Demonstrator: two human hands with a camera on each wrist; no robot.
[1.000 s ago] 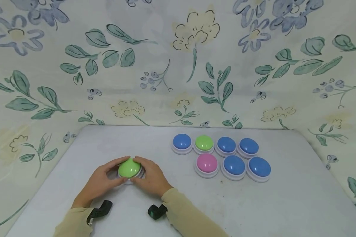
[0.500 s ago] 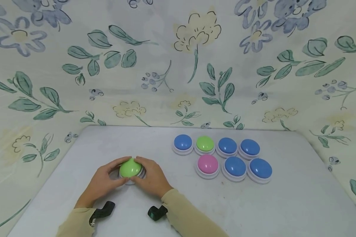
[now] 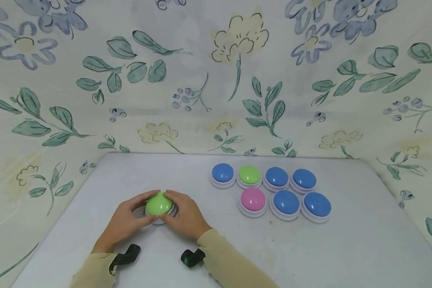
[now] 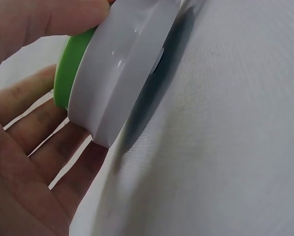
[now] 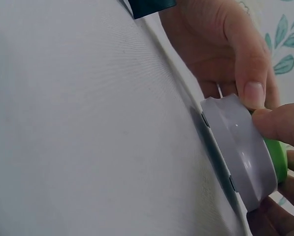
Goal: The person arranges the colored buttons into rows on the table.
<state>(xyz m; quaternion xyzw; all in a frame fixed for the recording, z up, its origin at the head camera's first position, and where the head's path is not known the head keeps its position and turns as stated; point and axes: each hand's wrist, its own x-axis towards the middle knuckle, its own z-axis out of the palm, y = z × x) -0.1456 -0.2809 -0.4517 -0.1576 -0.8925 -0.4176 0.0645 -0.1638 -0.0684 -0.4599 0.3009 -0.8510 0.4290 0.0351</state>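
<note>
A push button with a green dome (image 3: 159,205) and a white base is held between both hands at the left of the white table. My left hand (image 3: 124,220) grips its left side, thumb at the front and fingers around the far side. From the right, my right hand (image 3: 188,218) grips it likewise, the two thumbs close together at the front. In the left wrist view the white base (image 4: 119,73) has a dark shadow beneath it. The right wrist view shows the base (image 5: 240,152) with a thumb of each hand at its upper edge.
Right of the hands stand several more buttons in two rows: several blue ones (image 3: 285,202), one green (image 3: 249,175) and one pink (image 3: 253,199). A floral cloth (image 3: 201,80) hangs behind the white table (image 3: 237,256). Dark devices (image 3: 127,255) are strapped at both wrists.
</note>
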